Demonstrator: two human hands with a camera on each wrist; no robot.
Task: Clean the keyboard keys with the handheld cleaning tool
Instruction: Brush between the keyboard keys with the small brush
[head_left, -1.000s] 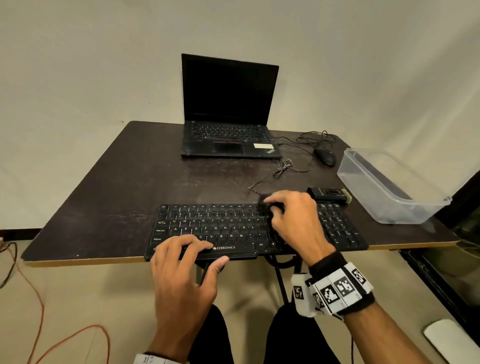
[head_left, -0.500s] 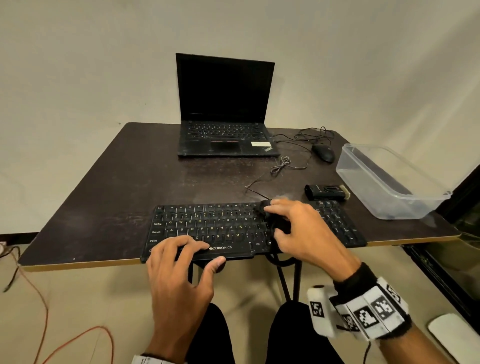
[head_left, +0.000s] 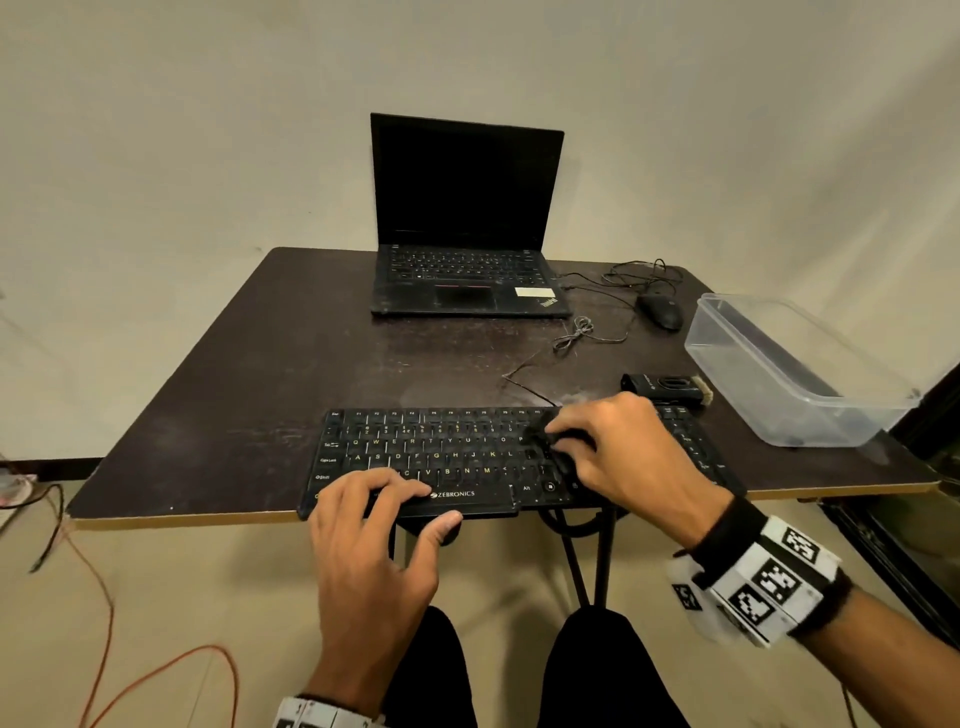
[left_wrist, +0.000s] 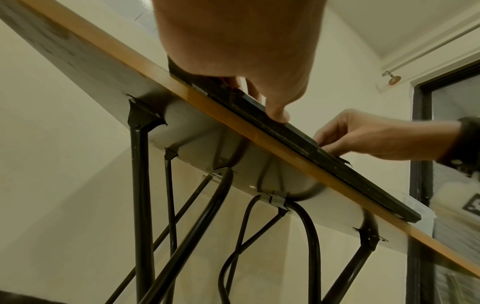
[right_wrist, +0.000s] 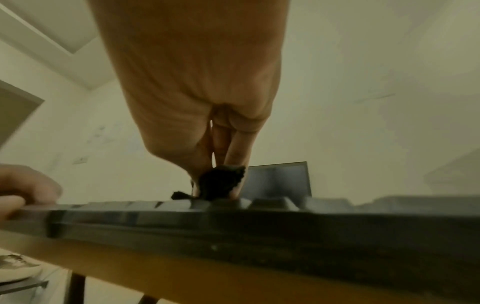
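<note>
You sat at a dark worktop (head_left: 249, 395) with a black keyboard (head_left: 431, 447) lying along its near edge, its front overhanging slightly. Your left hand (head_left: 371, 545) steadied the keyboard's near left part: the fingers curved down over the bottom row of keys and the thumb pressed against the front edge near the printed brand name, so the hand clasped that edge. Your right hand (head_left: 618, 452) hovered over the right half of the main keys, beside the number pad, fingers curled tightly round a small dark cleaning tool (right_wrist: 221, 183). From your right wrist, the tool looked like a black, fuzzy tuft pinched between your fingertips and touching the key tops. The two hands were apart, with the middle letter keys bare between them. Just behind your right hand, on the worktop, lay a small black device with a pale brush end (head_left: 667, 387). Farther back stood an open laptop (head_left: 465, 218) with a dark screen, a black mouse (head_left: 660, 310) with a loose cable to its right, and a clear plastic tub (head_left: 789, 374) at the right edge.
</note>
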